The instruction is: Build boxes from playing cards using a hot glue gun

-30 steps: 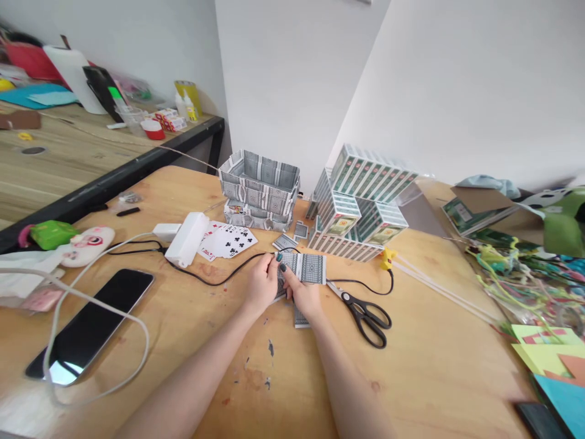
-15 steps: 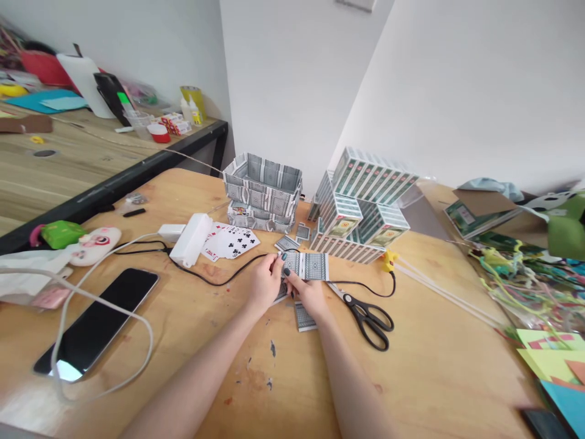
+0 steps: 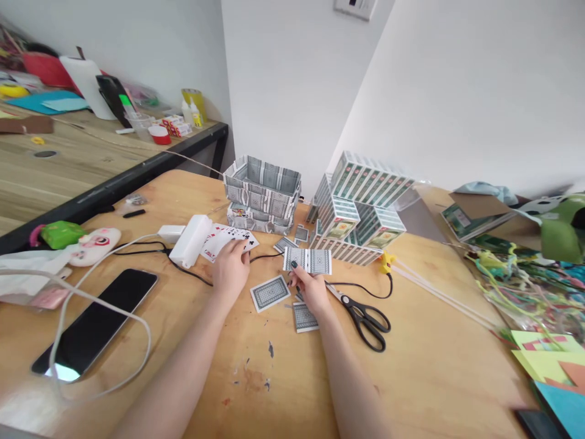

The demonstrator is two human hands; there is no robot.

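Observation:
My right hand [image 3: 311, 290] pinches a joined strip of face-down playing cards [image 3: 308, 260] and holds it just above the wooden table [image 3: 434, 353]. My left hand [image 3: 231, 269] reaches left, fingers spread over the fan of face-up cards [image 3: 226, 238]. A single face-down card [image 3: 270, 293] lies between my hands. Another folded card piece [image 3: 304, 317] rests below my right wrist. Black scissors [image 3: 364, 316] lie just right of that hand.
A box built of cards [image 3: 262, 192] and a stack of card packs [image 3: 363, 207] stand at the back. A white charger [image 3: 189, 240], a black cable [image 3: 183, 267] and a phone [image 3: 94, 321] lie left. Craft paper and cords crowd the right edge.
My left hand let go of the card strip and moved left to the face-up fan. A single face-down card now lies uncovered on the table. The right hand lifted the strip slightly.

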